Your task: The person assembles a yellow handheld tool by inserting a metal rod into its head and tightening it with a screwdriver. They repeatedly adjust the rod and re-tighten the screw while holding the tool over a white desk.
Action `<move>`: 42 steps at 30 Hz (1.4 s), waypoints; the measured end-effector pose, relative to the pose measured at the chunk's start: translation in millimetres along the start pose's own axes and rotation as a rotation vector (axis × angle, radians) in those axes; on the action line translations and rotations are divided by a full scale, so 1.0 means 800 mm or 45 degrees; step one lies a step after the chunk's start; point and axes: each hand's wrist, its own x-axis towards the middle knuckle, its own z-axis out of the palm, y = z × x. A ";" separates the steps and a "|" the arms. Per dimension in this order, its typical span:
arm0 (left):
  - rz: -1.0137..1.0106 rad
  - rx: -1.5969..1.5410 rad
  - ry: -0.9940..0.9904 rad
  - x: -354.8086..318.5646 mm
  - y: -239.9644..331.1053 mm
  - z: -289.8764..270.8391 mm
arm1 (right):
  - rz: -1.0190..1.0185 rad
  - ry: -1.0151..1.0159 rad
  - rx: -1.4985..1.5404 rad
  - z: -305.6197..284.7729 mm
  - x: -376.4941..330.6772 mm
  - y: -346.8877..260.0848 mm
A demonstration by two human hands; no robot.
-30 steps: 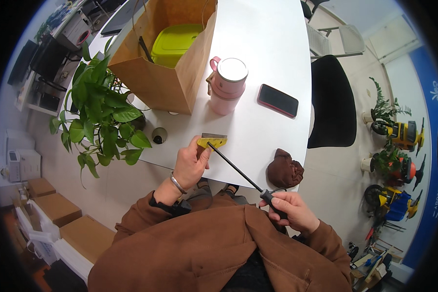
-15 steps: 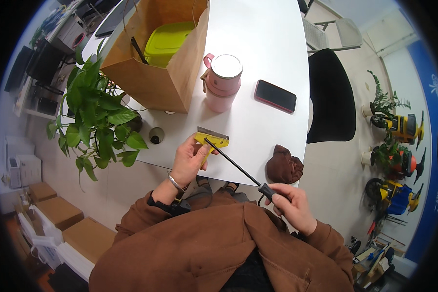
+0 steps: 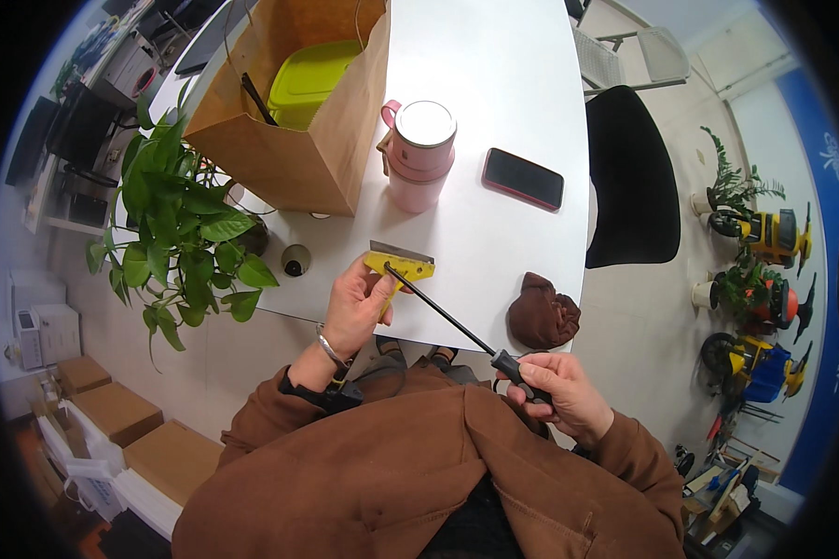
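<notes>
Above the near edge of the white table, my left hand [image 3: 352,307] is closed around a yellow scraper [image 3: 399,265] with a wide metal blade along its far side. My right hand [image 3: 561,389] grips the black and grey handle of a screwdriver [image 3: 452,320]. The dark shaft runs up and left, and its tip meets the scraper's yellow head near a small screw or hole; the exact seating is too small to tell. Part of the scraper's handle is hidden by my left fingers.
On the white table [image 3: 475,56] stand a pink tumbler [image 3: 418,177], a phone [image 3: 524,179], a brown cloth bundle [image 3: 543,312], a paper bag [image 3: 294,168] holding a green-lidded box [image 3: 312,73], and a small cup [image 3: 295,260]. A leafy plant [image 3: 182,205] hangs over the left edge. A black chair [image 3: 629,177] is at right.
My right fingers have shifted their grip on the screwdriver handle. The scraper and screwdriver tip stay together; the whole view has moved slightly.
</notes>
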 end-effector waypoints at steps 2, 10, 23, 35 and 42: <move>-0.014 -0.037 -0.020 -0.001 0.000 -0.001 | 0.022 0.010 0.021 0.003 -0.001 -0.002; 0.011 0.044 0.008 -0.002 0.000 0.002 | 0.044 0.023 0.045 0.005 -0.005 0.000; 0.085 0.225 0.131 -0.006 0.006 0.015 | -1.098 0.497 -1.604 0.027 -0.004 0.015; 0.100 0.252 0.112 -0.003 0.003 0.010 | -0.005 0.071 -0.263 0.000 0.005 -0.024; -0.039 0.216 0.072 -0.001 0.002 0.009 | -1.280 0.697 -1.942 0.018 0.009 0.008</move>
